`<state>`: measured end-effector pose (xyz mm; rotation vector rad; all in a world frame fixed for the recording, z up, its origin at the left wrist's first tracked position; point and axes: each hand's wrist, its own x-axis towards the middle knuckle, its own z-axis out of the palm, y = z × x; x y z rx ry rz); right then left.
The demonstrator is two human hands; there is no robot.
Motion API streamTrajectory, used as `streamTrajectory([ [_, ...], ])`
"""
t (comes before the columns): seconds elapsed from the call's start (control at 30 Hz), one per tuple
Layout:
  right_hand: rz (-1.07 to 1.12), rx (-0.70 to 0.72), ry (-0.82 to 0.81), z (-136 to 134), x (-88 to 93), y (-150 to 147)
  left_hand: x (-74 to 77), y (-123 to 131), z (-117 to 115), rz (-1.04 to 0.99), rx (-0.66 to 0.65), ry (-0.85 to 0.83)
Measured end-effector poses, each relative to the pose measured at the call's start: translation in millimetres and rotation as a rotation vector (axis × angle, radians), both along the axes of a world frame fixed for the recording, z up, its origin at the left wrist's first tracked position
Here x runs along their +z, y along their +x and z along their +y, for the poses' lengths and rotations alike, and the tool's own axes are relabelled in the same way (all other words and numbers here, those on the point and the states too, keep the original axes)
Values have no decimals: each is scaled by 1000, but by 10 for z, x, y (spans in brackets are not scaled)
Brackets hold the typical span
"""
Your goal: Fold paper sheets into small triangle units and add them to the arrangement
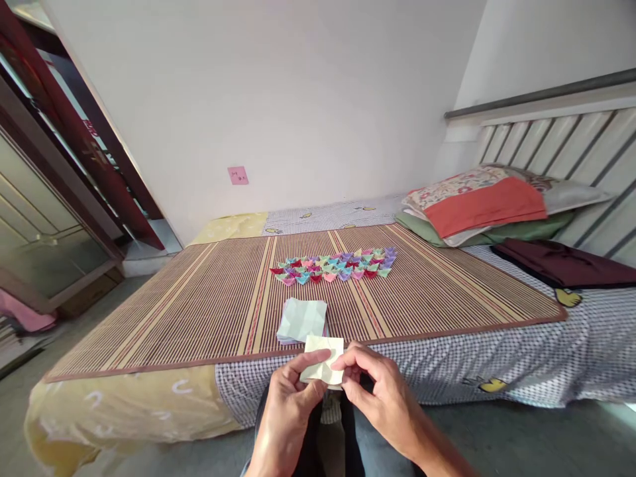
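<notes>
Room moderately bright, light soft and fairly even. Plain white wall (322, 99) pale, greyer toward far right. Glossy highlight on left hand (289, 395), toward wrist. Pale yellow square paper (325, 342) very bright, creases faint. Grey floor (497, 440) dimmer, with brighter patch at near right edge. Strong wide-angle distortion: dark red door frame (74, 126) at left leans, white slatted headboard (550, 142) at right stretches. Fine detail soft on small multicoloured folded-paper pieces (332, 266).

No word, number or brand can be read. Toward ten o'clock, a pink wall plate (238, 175) bears dark marks too small to make out; farther out that way, red marks (91, 127) in the doorway (106, 162) are too blurred to read.
</notes>
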<state>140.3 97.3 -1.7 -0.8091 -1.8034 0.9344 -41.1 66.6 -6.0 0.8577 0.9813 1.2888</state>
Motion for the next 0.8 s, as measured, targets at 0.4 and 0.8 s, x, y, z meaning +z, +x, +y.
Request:
streamTrajectory([
  [0.4, -113, 11, 235, -26, -4, -24, -15, -29, -27, 36, 55, -13],
  [0.8, 247, -63, -384, 127, -40, 16, 24, -43, -54, 239, -12, 59],
])
